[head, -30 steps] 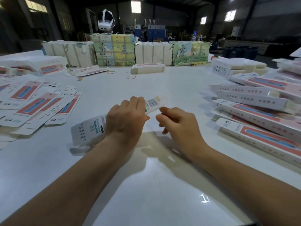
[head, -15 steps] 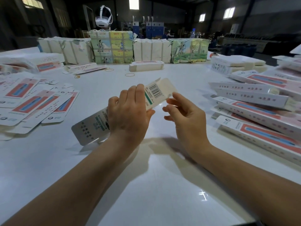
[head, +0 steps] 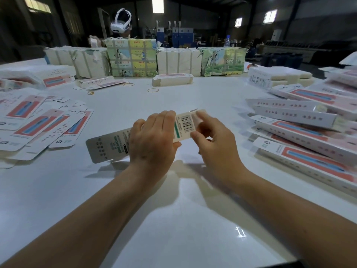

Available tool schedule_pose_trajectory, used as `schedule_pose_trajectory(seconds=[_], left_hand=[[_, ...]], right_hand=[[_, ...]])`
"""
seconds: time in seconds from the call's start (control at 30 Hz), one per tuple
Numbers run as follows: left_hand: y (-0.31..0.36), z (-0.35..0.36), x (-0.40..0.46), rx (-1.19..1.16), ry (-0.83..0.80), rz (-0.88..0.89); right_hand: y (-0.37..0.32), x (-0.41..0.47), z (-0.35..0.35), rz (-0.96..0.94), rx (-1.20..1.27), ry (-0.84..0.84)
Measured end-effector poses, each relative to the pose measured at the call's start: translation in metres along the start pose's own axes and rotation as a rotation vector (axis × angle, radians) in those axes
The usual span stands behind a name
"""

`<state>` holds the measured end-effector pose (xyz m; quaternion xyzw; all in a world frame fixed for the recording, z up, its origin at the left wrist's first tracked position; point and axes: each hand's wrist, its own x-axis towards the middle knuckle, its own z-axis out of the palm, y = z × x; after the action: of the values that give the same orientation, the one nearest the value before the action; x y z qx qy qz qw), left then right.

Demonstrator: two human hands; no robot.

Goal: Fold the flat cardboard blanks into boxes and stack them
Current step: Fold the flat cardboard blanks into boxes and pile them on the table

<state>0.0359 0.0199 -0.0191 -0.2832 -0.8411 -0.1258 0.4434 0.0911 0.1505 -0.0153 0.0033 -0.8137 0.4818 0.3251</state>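
A long white cardboard blank [head: 108, 146] with a barcode and a green stripe hangs above the white table [head: 173, 219], slanting up to the right. My left hand [head: 154, 140] grips it around the middle. At its right end, my right hand [head: 210, 138] pinches the blank with thumb and fingers beside the barcode. Flat blanks [head: 38, 124] with red and blue print lie fanned out on the left. Folded long boxes [head: 301, 132] are stacked on the right.
Wrapped bundles [head: 133, 57] stand in a row along the table's far side, with a small stack of blanks [head: 172, 80] and loose rubber bands [head: 152, 90] in front. A white headset [head: 120, 21] shows behind them. More white boxes [head: 278, 76] sit far right.
The blank has been lifted off the table and tilted up. My right hand moved in from beside it and now pinches its barcode end.
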Motion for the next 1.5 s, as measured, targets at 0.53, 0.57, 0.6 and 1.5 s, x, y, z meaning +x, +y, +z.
schedule_pose_trajectory(seconds=[0.53,0.57,0.6,1.5], left_hand=[[0.009,-0.001,-0.001,0.068,-0.026,0.036],[0.009,0.0,-0.001,0.07,-0.041,0.034],[0.008,0.0,-0.001,0.074,-0.055,0.03],[-0.001,-0.008,0.002,-0.022,-0.109,0.056]], right_hand=[[0.001,0.006,-0.002,0.221,0.252,-0.09],[0.001,0.007,-0.002,0.184,0.165,-0.099],[0.001,0.007,-0.004,0.136,0.041,-0.089],[0.006,0.012,-0.004,0.374,0.686,-0.144]])
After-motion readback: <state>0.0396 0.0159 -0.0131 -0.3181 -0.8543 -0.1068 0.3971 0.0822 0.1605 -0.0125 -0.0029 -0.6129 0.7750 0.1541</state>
